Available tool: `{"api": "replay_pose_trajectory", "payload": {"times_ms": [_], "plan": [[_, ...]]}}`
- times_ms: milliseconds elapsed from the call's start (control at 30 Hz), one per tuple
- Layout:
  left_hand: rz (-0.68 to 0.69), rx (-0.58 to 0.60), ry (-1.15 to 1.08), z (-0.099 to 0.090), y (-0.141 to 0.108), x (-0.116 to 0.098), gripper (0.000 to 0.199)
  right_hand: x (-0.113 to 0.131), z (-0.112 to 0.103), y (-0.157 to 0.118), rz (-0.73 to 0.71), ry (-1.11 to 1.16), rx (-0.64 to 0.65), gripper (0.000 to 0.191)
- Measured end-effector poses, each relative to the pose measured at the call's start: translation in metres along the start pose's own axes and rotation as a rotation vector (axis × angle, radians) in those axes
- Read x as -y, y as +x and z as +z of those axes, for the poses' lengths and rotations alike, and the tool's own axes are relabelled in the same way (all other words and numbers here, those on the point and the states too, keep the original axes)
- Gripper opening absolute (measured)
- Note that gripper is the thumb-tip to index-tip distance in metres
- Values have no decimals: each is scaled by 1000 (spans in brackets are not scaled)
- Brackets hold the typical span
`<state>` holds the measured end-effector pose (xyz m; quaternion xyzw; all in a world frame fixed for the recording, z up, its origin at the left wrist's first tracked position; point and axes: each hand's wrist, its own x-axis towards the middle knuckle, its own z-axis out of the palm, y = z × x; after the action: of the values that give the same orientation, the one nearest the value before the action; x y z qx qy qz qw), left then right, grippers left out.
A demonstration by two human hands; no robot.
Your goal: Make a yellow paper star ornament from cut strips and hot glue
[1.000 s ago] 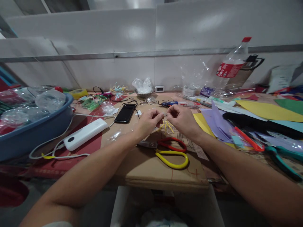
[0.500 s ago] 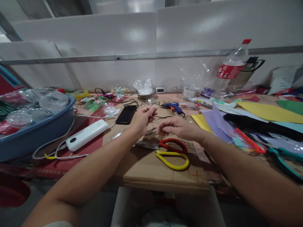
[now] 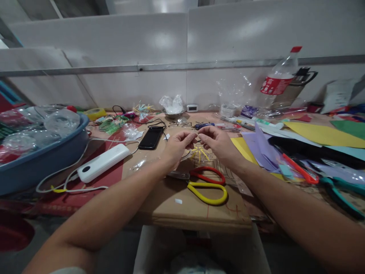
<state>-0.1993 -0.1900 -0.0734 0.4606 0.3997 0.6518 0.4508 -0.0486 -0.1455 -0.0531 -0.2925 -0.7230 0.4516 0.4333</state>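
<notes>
My left hand (image 3: pixel 178 148) and my right hand (image 3: pixel 218 144) meet fingertip to fingertip above the cardboard (image 3: pixel 159 207). Thumb and fingers are pinched on both. Whatever is between them is too small to make out. Just below the fingertips shows a yellow spiky piece (image 3: pixel 201 153) with thin strips spreading out; I cannot tell whether it touches a hand. Scissors (image 3: pixel 209 195) with one red and one yellow handle lie nearer to me, their blades partly covered by my left hand. Behind my right hand a blue glue gun (image 3: pixel 203 125) is mostly hidden.
A black phone (image 3: pixel 151 137) and a white power bank (image 3: pixel 103 163) with cable lie left. Beyond them stands a blue basin (image 3: pixel 65 150) of plastic bottles. On the right are coloured sheets (image 3: pixel 325 134), a red cutter (image 3: pixel 300 169) and teal-handled pliers (image 3: pixel 339 196). A bottle (image 3: pixel 276 83) leans behind.
My hands have come together and my right hand has risen slightly. The yellow spiky piece now shows below them. Small white scraps appear on the cardboard near the scissors and by the phone.
</notes>
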Motion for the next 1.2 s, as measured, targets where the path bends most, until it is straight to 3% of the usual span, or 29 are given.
{"api": "replay_pose_trajectory", "payload": {"times_ms": [200, 367, 533, 667, 767, 933, 1067, 1200], "plan": [[27, 90, 64, 1, -1, 0, 33, 1, 0, -1, 22, 3, -14, 18], [7, 121, 54, -6, 3, -14, 28, 2, -2, 2, 50, -6, 23, 17], [16, 199, 184, -16, 9, -27, 22, 3, 1, 1, 65, -74, 64, 19], [-52, 205, 93, -24, 15, -33, 23, 4, 3, 1, 67, 12, 83, 23], [-58, 99, -22, -30, 20, -35, 22, 5, 9, -2, -44, -202, 129, 24], [-92, -15, -175, -36, 26, -35, 19, -1, 37, -14, -351, -946, 327, 17], [-143, -35, -242, -34, 27, -34, 15, -8, 50, -9, -344, -1030, 431, 18], [-149, -38, -246, -33, 26, -33, 18, 0, 33, 6, -272, -995, 298, 22]]}}
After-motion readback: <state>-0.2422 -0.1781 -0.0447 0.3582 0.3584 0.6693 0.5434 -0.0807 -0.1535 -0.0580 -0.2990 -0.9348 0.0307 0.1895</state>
